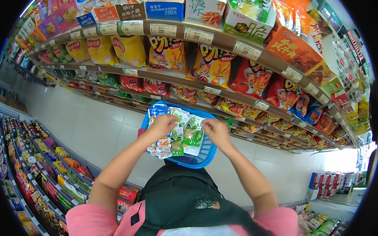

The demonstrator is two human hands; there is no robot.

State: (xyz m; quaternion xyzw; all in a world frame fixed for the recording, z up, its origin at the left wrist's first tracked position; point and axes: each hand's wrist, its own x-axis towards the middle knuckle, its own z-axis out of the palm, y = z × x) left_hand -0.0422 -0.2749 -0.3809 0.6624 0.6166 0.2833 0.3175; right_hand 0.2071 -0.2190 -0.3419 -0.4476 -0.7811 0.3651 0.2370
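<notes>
A blue plastic basket (207, 152) is in front of my apron, filled with small snack packets. Over its left part is my left hand (163, 125), fingers curled and closed at a green-and-white packet (177, 137); what lies between the fingertips is hidden. At the right side, my right hand (216, 133) pinches near the upper corner of another green-and-white snack packet (193, 133). White packets with orange and blue print (161, 146) lie along the basket's left side. Some blue-and-white packets (157, 109) are at its far left corner.
Shelves of bagged snacks (210, 65) curve along the far side, with open display boxes (164, 6) on top. Another rack of colourful packets (45, 164) runs along the left. Pale tiled floor (93, 117) lies between them. A low display (333, 183) stands at right.
</notes>
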